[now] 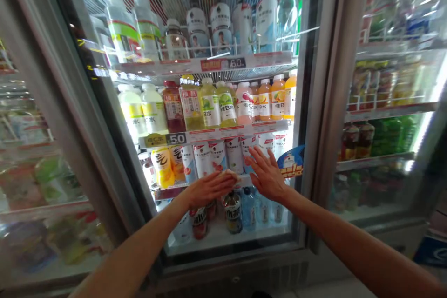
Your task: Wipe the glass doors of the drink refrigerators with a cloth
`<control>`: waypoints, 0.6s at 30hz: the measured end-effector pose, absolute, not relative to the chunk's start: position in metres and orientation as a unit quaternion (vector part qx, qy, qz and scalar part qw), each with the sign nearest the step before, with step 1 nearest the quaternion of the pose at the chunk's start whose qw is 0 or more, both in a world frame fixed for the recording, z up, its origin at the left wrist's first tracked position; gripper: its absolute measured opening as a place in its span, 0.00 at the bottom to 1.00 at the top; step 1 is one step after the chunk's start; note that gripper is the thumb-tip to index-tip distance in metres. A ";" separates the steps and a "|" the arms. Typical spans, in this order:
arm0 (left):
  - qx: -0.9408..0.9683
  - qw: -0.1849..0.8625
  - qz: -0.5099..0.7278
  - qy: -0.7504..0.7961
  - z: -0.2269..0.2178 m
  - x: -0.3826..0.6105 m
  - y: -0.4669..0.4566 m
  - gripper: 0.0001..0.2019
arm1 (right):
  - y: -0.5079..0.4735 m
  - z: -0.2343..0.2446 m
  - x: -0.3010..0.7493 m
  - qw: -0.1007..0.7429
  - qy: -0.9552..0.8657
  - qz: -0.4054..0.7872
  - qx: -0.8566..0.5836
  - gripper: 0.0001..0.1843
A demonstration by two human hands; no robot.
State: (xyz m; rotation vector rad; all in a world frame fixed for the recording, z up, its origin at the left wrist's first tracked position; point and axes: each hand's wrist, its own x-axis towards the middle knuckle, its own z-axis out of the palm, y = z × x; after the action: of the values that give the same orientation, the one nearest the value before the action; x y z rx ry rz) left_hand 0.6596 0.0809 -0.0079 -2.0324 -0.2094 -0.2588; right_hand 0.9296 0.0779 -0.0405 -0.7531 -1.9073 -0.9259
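My left hand [211, 185] reaches to the glass door [244, 244] of a lit drinks fridge. Under its fingertips is a small pale, crumpled cloth [233, 177], mostly covered by the hand. To its right, my right hand [267, 176] is open, fingers spread, with the palm toward the glass; I see nothing in it. Whether that palm touches the glass, I cannot tell. Behind both hands, white-labelled bottles [203, 160] stand on a shelf, and dark-labelled bottles [233, 214] stand below.
Higher shelves carry clear bottles [267, 16] and coloured drinks [213, 107], with price strips [223, 64] along the edges. A round blue sticker [291, 162] is right of my right hand. Metal door frames [323, 102] flank the glass, and more stocked fridge doors stand on both sides.
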 end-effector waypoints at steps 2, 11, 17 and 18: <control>-0.821 0.537 -0.147 -0.128 0.003 0.647 0.080 0.22 | 0.077 -0.039 0.923 0.429 -0.769 -0.371 -0.295 0.31; -0.836 0.511 -0.122 -0.157 -0.008 0.595 0.068 0.22 | 0.078 -0.040 0.902 0.427 -0.788 -0.344 -0.279 0.30; -0.645 0.524 -0.380 -0.407 -0.013 0.563 0.067 0.27 | 0.077 -0.033 0.896 0.445 -0.780 -0.346 -0.272 0.29; -0.612 0.517 -0.412 -0.434 -0.021 0.564 0.065 0.29 | 0.077 -0.032 0.895 0.447 -0.779 -0.344 -0.273 0.29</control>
State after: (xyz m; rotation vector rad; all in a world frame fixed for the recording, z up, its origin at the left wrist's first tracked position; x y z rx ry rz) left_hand 0.5635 0.0648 -0.0206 -1.4699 -1.0413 -0.9887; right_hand 0.8950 0.0774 -0.0319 -0.6759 -1.9299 -0.8515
